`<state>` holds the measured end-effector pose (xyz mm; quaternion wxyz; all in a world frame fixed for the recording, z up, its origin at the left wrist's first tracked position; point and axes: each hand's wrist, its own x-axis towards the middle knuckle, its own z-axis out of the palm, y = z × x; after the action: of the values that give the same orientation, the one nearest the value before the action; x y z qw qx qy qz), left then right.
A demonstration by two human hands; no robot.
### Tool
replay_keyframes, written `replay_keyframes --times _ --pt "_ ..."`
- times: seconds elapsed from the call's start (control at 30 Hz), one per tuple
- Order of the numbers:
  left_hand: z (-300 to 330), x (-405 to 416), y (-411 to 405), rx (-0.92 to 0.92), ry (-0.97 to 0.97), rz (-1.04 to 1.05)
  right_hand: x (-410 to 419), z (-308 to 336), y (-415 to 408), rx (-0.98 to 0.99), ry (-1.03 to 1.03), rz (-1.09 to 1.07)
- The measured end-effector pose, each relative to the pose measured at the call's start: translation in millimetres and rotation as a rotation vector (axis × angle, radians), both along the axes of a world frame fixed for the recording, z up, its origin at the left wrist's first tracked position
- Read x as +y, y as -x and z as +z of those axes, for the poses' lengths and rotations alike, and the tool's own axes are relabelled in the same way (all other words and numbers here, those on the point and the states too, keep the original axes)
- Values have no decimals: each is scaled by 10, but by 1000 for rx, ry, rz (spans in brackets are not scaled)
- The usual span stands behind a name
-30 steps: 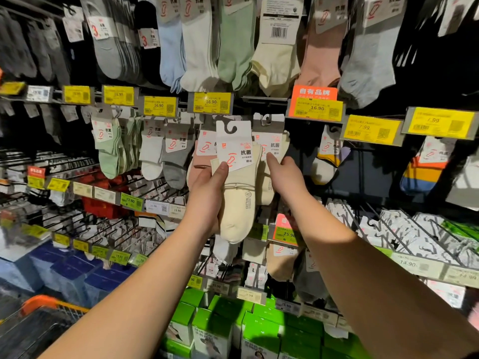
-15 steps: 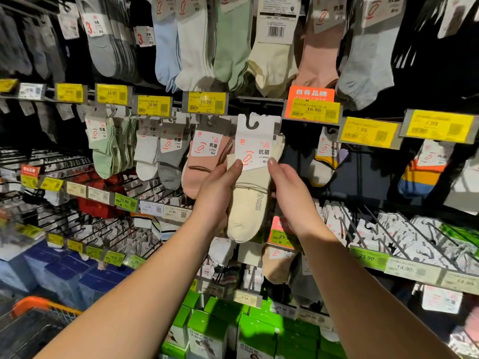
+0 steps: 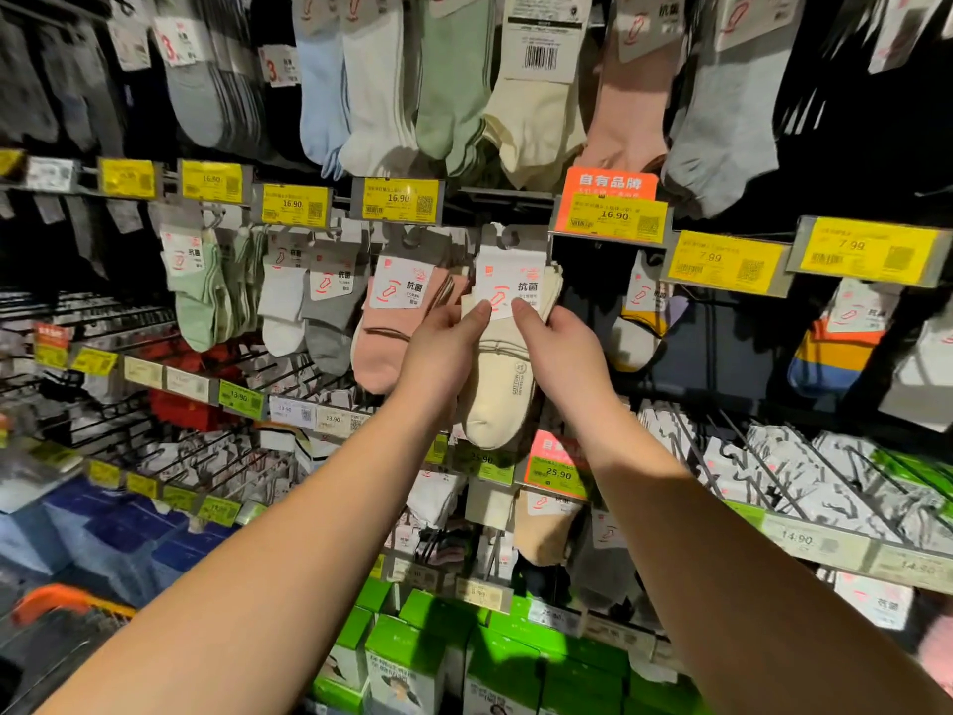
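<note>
Rack [image 3: 503,196]: rows of hanging socks and price tags fill the wall.
Green boxes [image 3: 412,647]: stacked at the bottom, under the arms.
Cream socks [image 3: 503,399]: middle row, just right of the pink socks [image 3: 381,348], held between both hands.
Left hand [image 3: 443,353]: fingers wrapped round the pack's left edge, thumb on the card [image 3: 510,281].
Right hand [image 3: 562,353]: grips the right edge, thumb on the card too.
Card: white, its hook near the orange price tag [image 3: 611,211]; whether it hangs on a peg is unclear.
</note>
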<state>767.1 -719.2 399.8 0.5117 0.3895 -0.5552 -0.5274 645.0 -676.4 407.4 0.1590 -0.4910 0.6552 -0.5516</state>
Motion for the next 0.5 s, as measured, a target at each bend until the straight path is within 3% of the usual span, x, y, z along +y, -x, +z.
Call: replay_keyframes --times 0.1,0.3,0.5 --pt "-33 -70 38 -57 13 65 -56 -16 44 74 -49 -12" --pt "-96 -243 112 -204 69 197 -189 32 104 428 -213 -112" --pt "-69 -295 146 -317 107 223 -256 59 93 448 -293 -118"
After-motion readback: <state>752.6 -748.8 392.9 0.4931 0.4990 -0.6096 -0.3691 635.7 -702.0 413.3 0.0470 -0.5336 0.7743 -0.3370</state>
